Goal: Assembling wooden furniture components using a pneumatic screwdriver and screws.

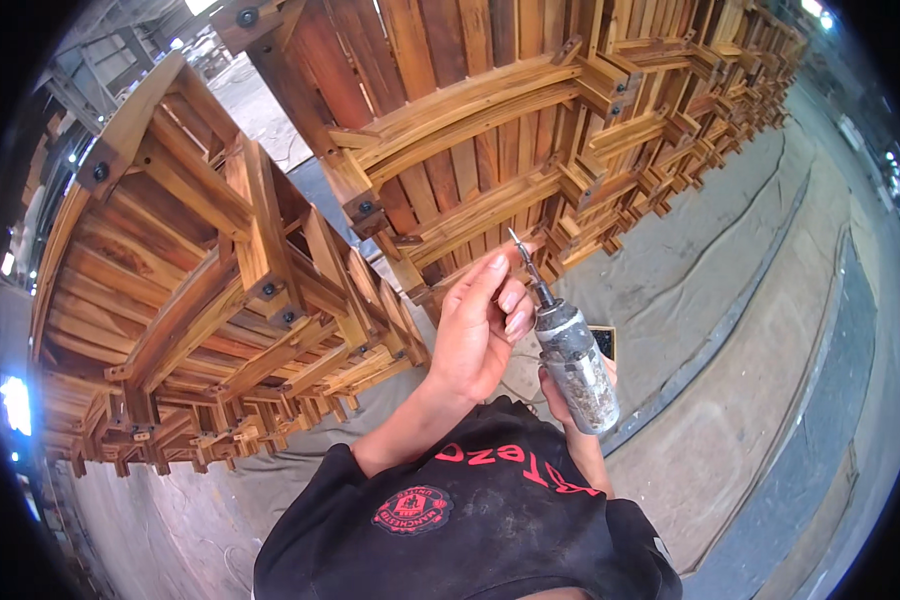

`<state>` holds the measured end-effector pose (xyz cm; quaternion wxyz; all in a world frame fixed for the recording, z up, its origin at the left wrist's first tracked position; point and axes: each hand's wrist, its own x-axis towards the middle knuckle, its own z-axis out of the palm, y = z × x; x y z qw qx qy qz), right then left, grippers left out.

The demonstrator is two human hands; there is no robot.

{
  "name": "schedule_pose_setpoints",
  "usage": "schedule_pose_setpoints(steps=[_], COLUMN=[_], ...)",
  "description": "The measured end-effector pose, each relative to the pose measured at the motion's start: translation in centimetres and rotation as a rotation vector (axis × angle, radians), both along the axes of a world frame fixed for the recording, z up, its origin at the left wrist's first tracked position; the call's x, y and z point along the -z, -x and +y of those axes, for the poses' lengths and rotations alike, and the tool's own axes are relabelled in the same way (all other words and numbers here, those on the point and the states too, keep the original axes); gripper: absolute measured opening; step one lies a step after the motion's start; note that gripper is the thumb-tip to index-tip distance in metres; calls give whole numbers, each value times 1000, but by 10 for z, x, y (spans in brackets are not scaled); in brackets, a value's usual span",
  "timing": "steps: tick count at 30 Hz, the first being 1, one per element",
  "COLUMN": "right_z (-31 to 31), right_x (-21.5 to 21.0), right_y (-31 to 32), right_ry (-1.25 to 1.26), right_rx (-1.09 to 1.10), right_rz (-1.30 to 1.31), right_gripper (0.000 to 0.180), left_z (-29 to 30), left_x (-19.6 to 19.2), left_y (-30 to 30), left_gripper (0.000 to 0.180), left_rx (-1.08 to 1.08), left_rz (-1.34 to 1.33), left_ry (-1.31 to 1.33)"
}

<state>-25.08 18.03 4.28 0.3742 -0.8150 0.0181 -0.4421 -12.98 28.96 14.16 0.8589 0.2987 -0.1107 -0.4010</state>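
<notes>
My right hand (554,397) is wrapped round a grey, worn power screwdriver (578,370), partly hidden behind its body. Its long thin bit (523,252) points up and away toward the slatted wood. Beside that bit, my left hand (480,325) is closed, thumb and fingers drawn together; anything between the fingertips is too small to make out. Just beyond the hands stands a slatted wooden furniture piece (480,90) with curved rails and short blocks. Dark bolt heads (366,207) show on its corner blocks.
More slatted wooden pieces (170,235) stand in a row at the left, and others recede to the far right. A small open box of dark bits (604,343) shows behind the screwdriver. Grey-brown sheeting (710,400) with folds and raised seams covers the floor at right.
</notes>
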Motion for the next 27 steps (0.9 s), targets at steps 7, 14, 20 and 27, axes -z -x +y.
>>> schedule_pose_setpoints(steps=[7,14,20,27], right_z=[1,5,21,6], right_x=[9,17,55,83], right_y=[23,29,46,69], right_ry=[54,-8,-486,-243], right_rx=[96,13,113,279], right_rz=[45,89,232,255], right_gripper=[22,39,26,21], left_z=[40,82,103,115], left_x=[100,182,221,289], left_y=[-21,-17,-25,-32], left_gripper=[29,38,26,26], left_rx=[-132,-184,-141,-10], left_rz=[555,555,298,466], left_ry=[-136,-336,-468,-504])
